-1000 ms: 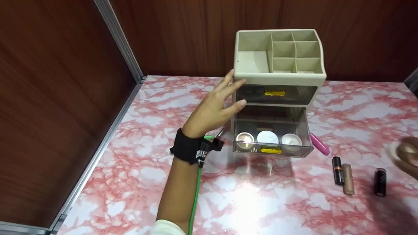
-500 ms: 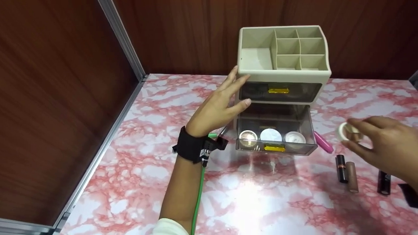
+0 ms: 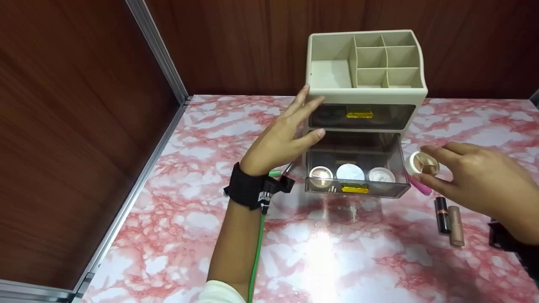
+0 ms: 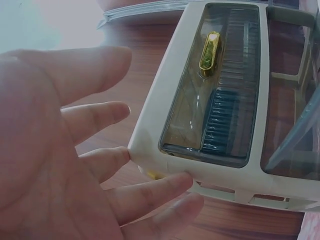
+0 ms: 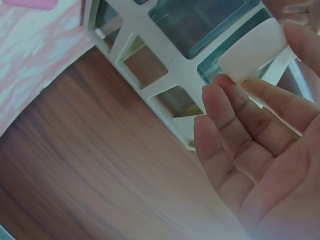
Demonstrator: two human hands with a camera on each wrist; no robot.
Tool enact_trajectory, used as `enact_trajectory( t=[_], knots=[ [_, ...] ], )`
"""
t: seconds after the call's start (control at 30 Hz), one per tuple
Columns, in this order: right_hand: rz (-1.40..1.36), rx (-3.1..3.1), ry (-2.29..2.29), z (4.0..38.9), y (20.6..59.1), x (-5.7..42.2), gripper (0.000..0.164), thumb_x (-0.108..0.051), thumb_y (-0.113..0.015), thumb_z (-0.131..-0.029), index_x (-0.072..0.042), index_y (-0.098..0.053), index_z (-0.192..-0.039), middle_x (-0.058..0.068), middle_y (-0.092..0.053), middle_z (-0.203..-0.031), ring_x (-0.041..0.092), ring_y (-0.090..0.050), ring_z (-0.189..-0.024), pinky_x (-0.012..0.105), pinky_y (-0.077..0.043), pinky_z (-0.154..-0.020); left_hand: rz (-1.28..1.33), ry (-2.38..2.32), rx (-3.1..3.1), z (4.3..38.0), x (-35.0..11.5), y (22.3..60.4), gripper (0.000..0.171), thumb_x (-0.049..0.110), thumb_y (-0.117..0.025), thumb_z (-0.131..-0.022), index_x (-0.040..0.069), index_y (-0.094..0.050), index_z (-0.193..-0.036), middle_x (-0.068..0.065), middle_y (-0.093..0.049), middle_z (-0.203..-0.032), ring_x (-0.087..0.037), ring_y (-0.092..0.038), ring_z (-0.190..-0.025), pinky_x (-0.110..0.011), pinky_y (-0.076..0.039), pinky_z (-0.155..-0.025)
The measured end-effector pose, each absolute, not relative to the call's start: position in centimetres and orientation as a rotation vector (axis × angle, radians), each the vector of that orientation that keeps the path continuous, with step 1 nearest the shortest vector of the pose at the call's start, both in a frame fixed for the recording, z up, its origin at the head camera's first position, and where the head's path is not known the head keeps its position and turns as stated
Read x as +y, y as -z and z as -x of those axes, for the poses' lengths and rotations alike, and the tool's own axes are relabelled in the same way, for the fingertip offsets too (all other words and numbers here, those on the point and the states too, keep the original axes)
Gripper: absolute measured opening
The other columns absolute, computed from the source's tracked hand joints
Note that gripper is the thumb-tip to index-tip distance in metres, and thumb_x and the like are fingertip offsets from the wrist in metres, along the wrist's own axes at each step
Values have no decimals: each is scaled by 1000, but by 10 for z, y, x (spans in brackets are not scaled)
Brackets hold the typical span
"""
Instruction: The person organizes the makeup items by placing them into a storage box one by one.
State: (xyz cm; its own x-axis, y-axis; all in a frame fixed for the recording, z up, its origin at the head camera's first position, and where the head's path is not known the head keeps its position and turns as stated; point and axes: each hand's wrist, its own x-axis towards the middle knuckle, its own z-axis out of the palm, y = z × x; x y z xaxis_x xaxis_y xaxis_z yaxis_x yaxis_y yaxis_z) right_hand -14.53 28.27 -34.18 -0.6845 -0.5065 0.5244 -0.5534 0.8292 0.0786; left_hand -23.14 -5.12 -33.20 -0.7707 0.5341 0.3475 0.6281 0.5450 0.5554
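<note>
In the head view my right hand (image 3: pixel 480 181) pinches a round cosmetic jar (image 3: pixel 414 164) with a white rim, just right of the pulled-out lower drawer (image 3: pixel 379 191). The right wrist view shows the jar's white side (image 5: pixel 255 50) between thumb and fingers. Inside the clear drawer, three round jars stand in a row along the front: a gold-topped jar (image 3: pixel 321 173), a white jar (image 3: pixel 350 172) and a pale-lidded jar (image 3: pixel 381 175). My left hand (image 3: pixel 273 145), fingers spread and straight, is at the left front edge of the cream makeup organizer (image 3: pixel 366 96).
A pink tube (image 3: pixel 422 187) lies right of the drawer, partly hidden. Nearer the front are a black lipstick tube (image 3: pixel 442 215) and a beige tube (image 3: pixel 456 226). The organizer's upper drawer (image 3: pixel 379 117) is closed. Wooden panels (image 3: pixel 236 50) stand behind and left.
My right hand has come in from the right edge with the jar, moving left toward the lower drawer. My left hand stays at the organizer.
</note>
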Motion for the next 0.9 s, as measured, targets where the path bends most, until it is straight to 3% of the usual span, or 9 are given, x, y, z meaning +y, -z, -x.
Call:
enact_trajectory(
  t=[0.23,0.43,0.63,0.9],
  knots=[
    [-836,-2419,-114,154,342,274,49,-37,-70,-68,-8,-63,-106,10,-60,-89,29,-60,-71,49,-44,-50,1003,1008,-2635,232,-52,332,59,51,-46,-86,36,-23,-139,18,6,-144,-4,-18,-127,-25,-24,-100],
    [-920,-2432,-151,168,339,257,47,-33,-69,-71,-5,-62,-108,7,-58,-88,23,-58,-67,43,-45,-54,994,1017,-2627,233,-51,332,59,49,-47,-87,35,-24,-139,17,5,-145,-4,-18,-127,-24,-24,-100],
    [-909,-2543,-171,178,334,242,47,-37,-66,-76,-7,-60,-113,6,-58,-93,24,-58,-71,44,-45,-60,980,986,-2637,232,-50,332,59,51,-46,-86,35,-24,-139,16,6,-145,-5,-17,-127,-26,-22,-101],
    [-1093,-2410,-178,193,336,223,33,-36,-68,-75,-12,-66,-98,0,-56,-75,13,-50,-56,36,-43,-48,985,984,-2612,232,-50,331,59,50,-47,-86,33,-26,-139,15,3,-145,-5,-18,-127,-24,-21,-101]
  ],
)
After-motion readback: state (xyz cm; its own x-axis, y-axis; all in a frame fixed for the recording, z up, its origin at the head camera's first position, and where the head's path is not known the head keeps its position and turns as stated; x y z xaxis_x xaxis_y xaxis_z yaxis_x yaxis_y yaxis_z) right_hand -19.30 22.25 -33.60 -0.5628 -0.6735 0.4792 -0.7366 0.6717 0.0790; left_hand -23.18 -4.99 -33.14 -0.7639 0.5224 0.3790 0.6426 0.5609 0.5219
